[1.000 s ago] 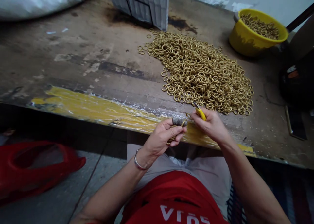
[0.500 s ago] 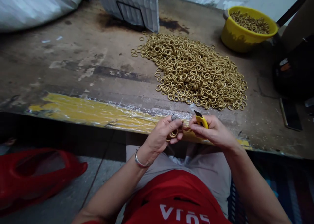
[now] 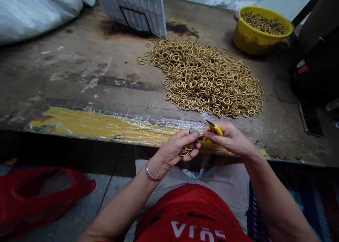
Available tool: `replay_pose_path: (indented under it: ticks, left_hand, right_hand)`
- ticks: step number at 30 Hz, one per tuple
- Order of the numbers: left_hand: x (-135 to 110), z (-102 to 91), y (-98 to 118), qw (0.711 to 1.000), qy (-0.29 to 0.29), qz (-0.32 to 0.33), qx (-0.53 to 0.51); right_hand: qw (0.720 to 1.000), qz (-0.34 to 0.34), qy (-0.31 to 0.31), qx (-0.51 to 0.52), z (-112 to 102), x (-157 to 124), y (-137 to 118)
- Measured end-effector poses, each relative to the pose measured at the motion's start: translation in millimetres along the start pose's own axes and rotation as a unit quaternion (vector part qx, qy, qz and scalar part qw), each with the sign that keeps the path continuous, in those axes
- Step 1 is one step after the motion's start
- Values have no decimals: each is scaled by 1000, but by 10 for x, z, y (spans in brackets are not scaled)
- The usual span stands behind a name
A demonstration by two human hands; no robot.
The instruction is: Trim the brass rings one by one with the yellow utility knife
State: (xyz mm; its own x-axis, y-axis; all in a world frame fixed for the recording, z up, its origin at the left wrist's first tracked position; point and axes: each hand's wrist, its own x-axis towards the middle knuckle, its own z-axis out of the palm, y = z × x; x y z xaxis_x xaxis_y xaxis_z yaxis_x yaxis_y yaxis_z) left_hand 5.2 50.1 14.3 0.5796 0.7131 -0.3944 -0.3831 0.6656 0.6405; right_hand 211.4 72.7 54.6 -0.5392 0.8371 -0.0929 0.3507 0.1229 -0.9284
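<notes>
My left hand (image 3: pixel 177 149) is closed on several gold rings (image 3: pixel 188 147) at the near edge of the wooden table (image 3: pixel 87 69), its thumb capped with a grey cover. My right hand (image 3: pixel 230 139) grips a small yellow cutter (image 3: pixel 214 128) with a dark blade, and its fingertips pinch one ring against the left hand's bunch. Both hands meet just above my lap. A large heap of gold rings (image 3: pixel 206 77) lies on the table right behind them.
A yellow tub (image 3: pixel 258 31) of rings stands at the back right. A grey slatted box (image 3: pixel 135 7) and a white sack (image 3: pixel 34 9) sit at the back. A phone (image 3: pixel 310 119) lies at the right. A red plastic item (image 3: pixel 39 196) lies on the floor at the left.
The hands have stayed together at the table edge; the fingers shifted on the rings. The camera tilted a little, so the heap and tub sit further left in the picture.
</notes>
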Motion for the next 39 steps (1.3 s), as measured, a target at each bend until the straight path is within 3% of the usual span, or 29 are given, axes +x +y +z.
replay_pose_path:
  ticks: [4,7,11,15,25,28,30,32,34,36,37,39]
  left_hand:
    - [-7,-1,12,999,-33,-19,2]
    - [-3,33,5,1000,-3,5,7]
    - [-7,70,-29,991,86,89,56]
    - [-16,59,-62,980,108,126,107]
    - [-67,48,-38,956,105,169,216]
    - [-204,81,25,937,127,195,262]
    - [-321,117,42,920,92,205,321]
    - [-391,123,-33,909,-2,184,374]
    - [-366,54,-244,902,-85,111,408]
    - [-246,-93,-566,889,-55,38,453]
    - [-163,-185,-740,865,-28,1,501]
    - [17,-367,-1046,782,19,-86,617]
  right_hand:
    - [1000,-19,6,-23,10,-17,-1]
    - [993,-42,62,-87,97,-75,-9]
    - [954,-62,133,-262,279,-213,8]
    - [906,-16,143,-398,399,-291,42]
    - [878,-33,141,-456,476,-229,68]
    - [866,35,154,-475,403,-151,132]
    - [846,125,197,-479,260,-119,206]
    - [828,159,255,-474,92,-127,284]
    - [838,119,285,-450,-31,-163,351]
    - [857,84,285,-422,-70,-201,406]
    - [865,79,279,-410,-63,-216,432]
    - [877,79,270,-390,-26,-238,482]
